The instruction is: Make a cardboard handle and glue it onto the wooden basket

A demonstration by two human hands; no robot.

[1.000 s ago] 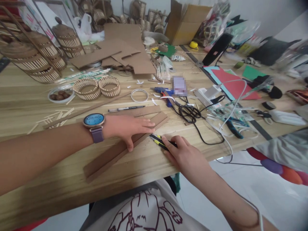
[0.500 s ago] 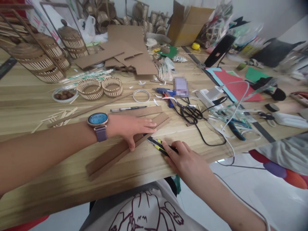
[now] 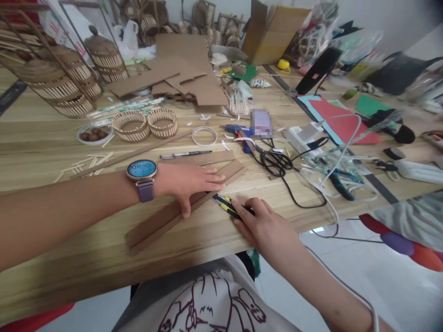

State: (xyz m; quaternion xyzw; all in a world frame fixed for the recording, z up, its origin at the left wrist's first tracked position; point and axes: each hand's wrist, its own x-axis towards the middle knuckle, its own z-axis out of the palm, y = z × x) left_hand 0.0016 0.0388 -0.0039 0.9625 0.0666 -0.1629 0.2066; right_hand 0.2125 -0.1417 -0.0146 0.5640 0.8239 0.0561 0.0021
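Observation:
My left hand lies flat with fingers spread, pressing a long cardboard strip against the wooden table. My right hand is wrapped round a black and yellow utility knife. The knife's blade end meets the strip's near edge, just by my left fingertips; its tip is partly hidden there. A second cardboard strip lies behind my left hand, and a pen rests just beyond it.
Behind are a white tape ring, two small stick baskets and a bowl of brown balls. A blue glue gun and coiled black cable lie to the right. Cardboard sheets are stacked at the back.
The knife and my right hand have shifted very slightly up and left along the strip's edge. My left hand stays in place; the view has moved a little.

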